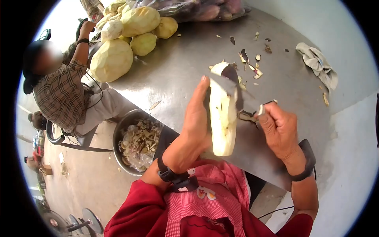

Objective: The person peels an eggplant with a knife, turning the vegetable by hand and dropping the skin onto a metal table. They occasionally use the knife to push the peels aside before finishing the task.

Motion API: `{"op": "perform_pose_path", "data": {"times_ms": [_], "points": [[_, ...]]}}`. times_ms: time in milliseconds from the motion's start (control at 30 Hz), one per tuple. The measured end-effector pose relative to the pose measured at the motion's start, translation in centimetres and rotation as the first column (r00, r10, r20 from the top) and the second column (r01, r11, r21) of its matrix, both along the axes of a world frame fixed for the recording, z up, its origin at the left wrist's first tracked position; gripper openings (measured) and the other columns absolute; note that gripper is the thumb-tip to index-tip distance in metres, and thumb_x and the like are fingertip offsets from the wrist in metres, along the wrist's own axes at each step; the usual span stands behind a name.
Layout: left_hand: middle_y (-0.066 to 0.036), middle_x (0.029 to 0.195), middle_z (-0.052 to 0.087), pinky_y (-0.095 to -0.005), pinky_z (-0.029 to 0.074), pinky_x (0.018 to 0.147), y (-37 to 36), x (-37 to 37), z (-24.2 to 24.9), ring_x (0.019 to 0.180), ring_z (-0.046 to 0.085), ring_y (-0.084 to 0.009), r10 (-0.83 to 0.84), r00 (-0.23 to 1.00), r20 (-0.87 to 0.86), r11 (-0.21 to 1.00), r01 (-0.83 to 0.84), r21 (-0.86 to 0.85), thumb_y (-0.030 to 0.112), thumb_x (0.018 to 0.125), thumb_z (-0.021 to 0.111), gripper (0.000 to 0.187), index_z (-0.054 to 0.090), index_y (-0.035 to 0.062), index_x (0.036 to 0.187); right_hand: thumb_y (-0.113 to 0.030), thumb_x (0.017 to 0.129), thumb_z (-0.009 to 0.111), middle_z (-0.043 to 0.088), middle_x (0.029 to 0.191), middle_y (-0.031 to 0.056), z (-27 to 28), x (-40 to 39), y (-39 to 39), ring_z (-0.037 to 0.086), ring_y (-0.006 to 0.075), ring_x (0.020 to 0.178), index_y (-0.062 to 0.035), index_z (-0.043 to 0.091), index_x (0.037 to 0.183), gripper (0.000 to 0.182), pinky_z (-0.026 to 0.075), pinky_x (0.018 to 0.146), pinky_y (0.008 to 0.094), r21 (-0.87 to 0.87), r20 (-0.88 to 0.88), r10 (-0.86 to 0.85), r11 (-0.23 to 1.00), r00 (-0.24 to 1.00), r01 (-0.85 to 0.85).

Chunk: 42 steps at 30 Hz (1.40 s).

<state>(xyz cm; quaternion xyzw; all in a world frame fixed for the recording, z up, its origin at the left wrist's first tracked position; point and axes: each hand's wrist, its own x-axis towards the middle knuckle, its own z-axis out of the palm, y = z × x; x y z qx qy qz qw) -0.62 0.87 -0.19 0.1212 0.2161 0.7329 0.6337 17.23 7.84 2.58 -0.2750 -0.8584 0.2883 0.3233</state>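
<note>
My left hand [194, 118] is closed around a long, mostly peeled eggplant [223, 122], held upright above the metal table. Cream flesh shows over most of it, and a strip of dark purple skin remains near its top right. My right hand [279, 130] grips a knife; its blade [227, 83], smeared by motion, lies across the upper part of the eggplant. Most of the knife's handle is hidden in my fingers. Dark peel strips [248, 115] show between the eggplant and my right hand.
Peeled pale-yellow vegetables [112, 61] are piled at the table's [189, 51] far left, beside a plastic bag [205, 10] of purplish produce. Peel scraps [256, 71] and a cloth [317, 65] lie right. A metal basin [117, 148] of peelings stands below; another person [61, 89] sits left.
</note>
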Motion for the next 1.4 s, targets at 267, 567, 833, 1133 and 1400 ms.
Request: {"op": "perform_pose_path", "data": {"times_ms": [267,567,833,1133,1400], "points": [[-0.011,0.094,0.065,-0.0317,0.056,0.063,0.2,0.0,0.5,0.079,0.065,-0.0215,0.005,0.975,-0.22,1.0,0.001,0.027,0.054,0.092,0.044,0.053,0.058,0.0064,0.111,-0.024,0.078,0.072,0.054,0.058,0.005,0.4,-0.4,-1.4,0.055,0.0213,0.047,-0.0053,0.054,0.077,0.026,0.041,0.044,0.0302,0.188,0.097,0.241,0.948,0.966,-0.255],[-0.013,0.102,0.065,-0.0334,0.053,0.078,0.4,-0.2,-0.8,0.087,0.064,-0.0229,0.018,0.997,0.078,0.998,-0.023,0.062,0.045,0.097,0.035,0.052,0.054,0.0028,0.121,-0.023,0.076,0.073,0.055,0.058,0.0037,0.5,-0.5,-1.6,0.056,0.0212,0.048,-0.0063,0.053,0.076,0.027,0.041,0.043,0.0311,0.272,0.1,0.242,0.927,0.965,-0.26],[-0.011,0.104,0.064,-0.0328,0.051,0.079,-0.2,0.2,-0.4,0.087,0.063,-0.0211,0.027,0.999,-0.046,0.999,-0.025,0.047,0.042,0.098,0.034,0.049,0.053,0.0044,0.123,-0.024,0.076,0.073,0.056,0.058,0.0049,0.3,-0.6,-1.3,0.056,0.0234,0.049,-0.0066,0.054,0.075,0.026,0.042,0.044,0.032,0.3,0.084,0.175,0.934,0.981,-0.193],[-0.008,0.102,0.065,-0.0366,0.055,0.069,-0.1,0.5,-0.2,0.085,0.065,-0.0229,0.069,0.987,-0.147,0.988,-0.088,-0.127,0.043,0.098,0.036,0.045,0.053,0.0091,0.122,-0.024,0.095,0.054,0.049,0.057,0.0015,-0.6,0.6,2.3,0.045,0.0094,0.052,-0.0008,0.059,0.08,0.027,0.036,0.051,0.0238,-0.171,-0.062,-0.179,0.971,0.982,0.166],[-0.013,0.097,0.064,-0.0392,0.055,0.069,-0.1,-0.8,-1.5,0.092,0.063,-0.0294,-0.109,0.993,0.043,0.992,0.106,0.068,0.041,0.098,0.034,0.048,0.052,0.0041,0.122,-0.025,0.093,0.057,0.05,0.057,0.0033,0.3,0.2,-0.3,0.045,0.0079,0.055,-0.0006,0.057,0.08,0.028,0.038,0.051,0.024,-0.247,-0.014,0.058,0.967,0.998,-0.06]]}}
